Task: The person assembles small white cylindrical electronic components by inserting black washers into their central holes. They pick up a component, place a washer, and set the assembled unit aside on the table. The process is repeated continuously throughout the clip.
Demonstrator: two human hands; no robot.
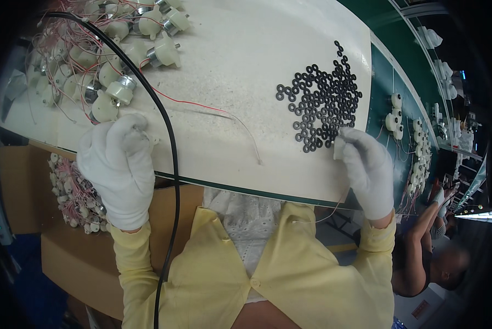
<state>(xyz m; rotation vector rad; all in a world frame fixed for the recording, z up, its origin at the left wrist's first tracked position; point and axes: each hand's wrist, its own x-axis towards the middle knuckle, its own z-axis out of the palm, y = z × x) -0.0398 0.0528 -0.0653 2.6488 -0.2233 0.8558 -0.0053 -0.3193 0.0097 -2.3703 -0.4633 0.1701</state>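
My left hand (117, 167), in a white glove, is closed beside the heap of small cream and silver gear motors (117, 90). A small pale bit shows at its fingertips, but I cannot make out what it is. At the right, my gloved right hand (368, 170) pinches a small white gear motor (339, 148), mostly hidden by the fingers. Its thin wire (331, 214) trails down past the table edge. Just beyond those fingertips, many black rubber rings (325, 101) lie spread in one layer on the white table top (229, 60).
A black cable (172, 137) hangs across the view beside my left hand. Below the table edge stands a cardboard box (81, 263) with more wired motors (76, 194). On the green surface at right sit several motors with black rings (419, 159). A co-worker (421, 263) is at the far right.
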